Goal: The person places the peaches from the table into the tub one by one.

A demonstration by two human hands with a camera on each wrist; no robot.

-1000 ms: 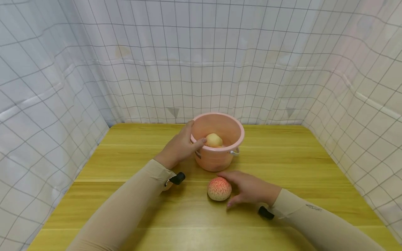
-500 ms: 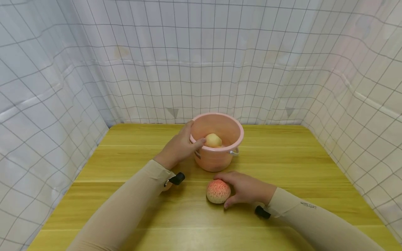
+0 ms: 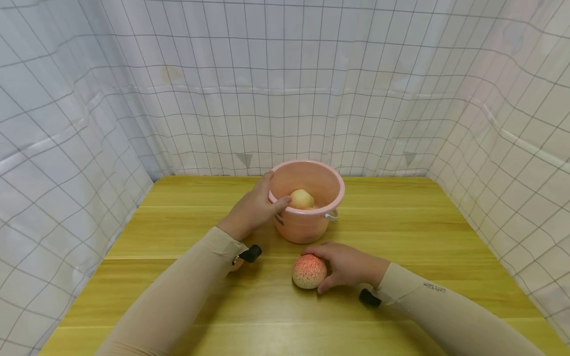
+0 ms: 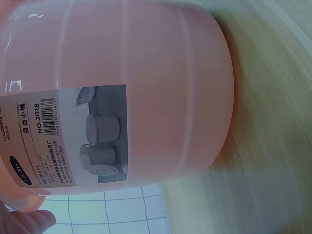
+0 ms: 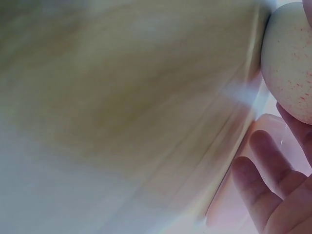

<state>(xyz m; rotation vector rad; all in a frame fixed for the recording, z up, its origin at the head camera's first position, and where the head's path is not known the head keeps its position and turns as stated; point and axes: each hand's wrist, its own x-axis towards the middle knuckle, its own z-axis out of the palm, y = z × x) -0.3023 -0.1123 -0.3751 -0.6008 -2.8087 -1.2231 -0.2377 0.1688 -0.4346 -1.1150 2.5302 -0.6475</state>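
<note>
My left hand [image 3: 254,205] grips the left rim of a pink plastic bucket [image 3: 305,228], with the thumb over the edge. Inside the bucket lies a pale yellow round fruit [image 3: 302,199]. In front of the bucket, a peach [image 3: 309,272], red-speckled on top and cream below, sits on the wooden table. My right hand [image 3: 349,264] holds it from the right, thumb at the near side and fingers at the far side. The right wrist view shows the pale underside of the peach [image 5: 290,58] at the fingers, the other fingertips [image 5: 246,170] spread off it.
Another pale orange round thing [image 3: 236,265] shows partly from behind the left wrist. A white handle [image 3: 331,215] hangs at the bucket's right side. The left wrist view shows a printed label [image 4: 44,141] on the bucket. Grid-patterned curtains [image 3: 294,99] enclose the table [image 3: 401,222].
My right hand has moved slightly left, and its thumb and fingers have closed in on the peach, which has shifted a little toward me. The left hand stays on the bucket rim.
</note>
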